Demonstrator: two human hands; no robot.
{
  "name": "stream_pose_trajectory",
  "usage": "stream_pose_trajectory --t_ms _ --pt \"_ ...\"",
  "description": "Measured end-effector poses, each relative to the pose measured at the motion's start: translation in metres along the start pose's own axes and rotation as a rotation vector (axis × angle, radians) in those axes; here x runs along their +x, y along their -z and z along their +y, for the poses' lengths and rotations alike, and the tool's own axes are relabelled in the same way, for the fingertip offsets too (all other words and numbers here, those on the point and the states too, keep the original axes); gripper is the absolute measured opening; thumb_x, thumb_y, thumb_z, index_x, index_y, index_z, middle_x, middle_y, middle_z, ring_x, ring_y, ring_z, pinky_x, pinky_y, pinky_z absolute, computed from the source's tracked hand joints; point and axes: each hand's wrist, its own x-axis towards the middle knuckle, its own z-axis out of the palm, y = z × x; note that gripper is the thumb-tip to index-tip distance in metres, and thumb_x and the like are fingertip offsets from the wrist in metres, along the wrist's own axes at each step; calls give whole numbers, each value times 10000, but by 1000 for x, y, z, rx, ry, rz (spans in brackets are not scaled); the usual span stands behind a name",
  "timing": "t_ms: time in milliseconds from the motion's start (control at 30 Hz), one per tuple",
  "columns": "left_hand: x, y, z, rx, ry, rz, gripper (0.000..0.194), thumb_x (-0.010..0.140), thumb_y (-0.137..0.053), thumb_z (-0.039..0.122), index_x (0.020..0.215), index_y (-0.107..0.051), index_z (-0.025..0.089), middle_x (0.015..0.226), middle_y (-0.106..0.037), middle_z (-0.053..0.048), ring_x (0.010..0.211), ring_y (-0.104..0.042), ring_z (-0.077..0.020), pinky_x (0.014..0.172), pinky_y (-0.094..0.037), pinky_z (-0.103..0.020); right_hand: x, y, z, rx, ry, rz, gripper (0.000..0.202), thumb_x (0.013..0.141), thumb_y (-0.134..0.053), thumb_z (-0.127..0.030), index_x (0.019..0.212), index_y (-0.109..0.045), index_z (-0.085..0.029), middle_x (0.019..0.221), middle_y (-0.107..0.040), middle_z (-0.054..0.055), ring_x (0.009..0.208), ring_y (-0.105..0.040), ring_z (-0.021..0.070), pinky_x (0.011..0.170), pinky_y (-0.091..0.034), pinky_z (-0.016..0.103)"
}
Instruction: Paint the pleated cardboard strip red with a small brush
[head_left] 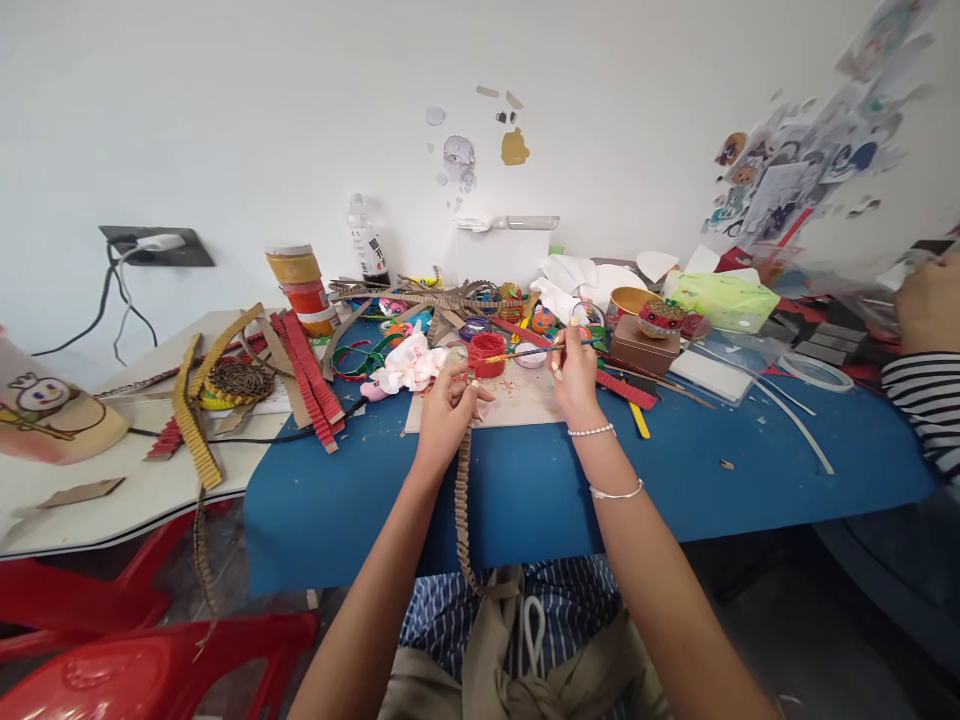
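Observation:
My left hand [451,405] pinches the upper part of a brown corrugated cardboard strip [462,490], which hangs over the table edge to my lap. In my right hand [574,370] is a thin paintbrush [534,351], its tip pointing left over a jar of red paint [489,366]. The jar stands between my hands on a paint-marked board [517,405]. Just beyond my left hand lies a crumpled white tissue [411,363] with pink stains. What else my left fingers may hold is hidden.
Red corrugated strips [306,385] and a yellow strip [193,420] lie at the left. A large paint jar [301,290] and a bottle [367,245] stand near the wall. At the right are a brown box [643,352], a tissue pack [724,300] and another person's striped sleeve [926,405].

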Motion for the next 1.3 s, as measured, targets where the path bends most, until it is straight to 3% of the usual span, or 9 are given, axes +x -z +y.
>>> stream_pose_trajectory --t_ms 700,1300 --pt "0 0 0 -6 -17 0 298 740 -476 272 1009 -428 154 615 -614 18 442 -480 -76 497 -401 -209 -3 -3 -1 -128 49 -37 404 726 -463 -520 516 -458 -175 333 -356 -73 324 -307 33 361 -233 190" --pt "0 0 0 0 -9 -26 291 748 -464 260 1016 -419 157 620 -600 24 429 -471 -69 488 -412 -211 -2 -2 -1 -40 56 -43 385 729 -470 -505 537 -474 -171 329 -370 -76 312 -288 27 345 -207 184"
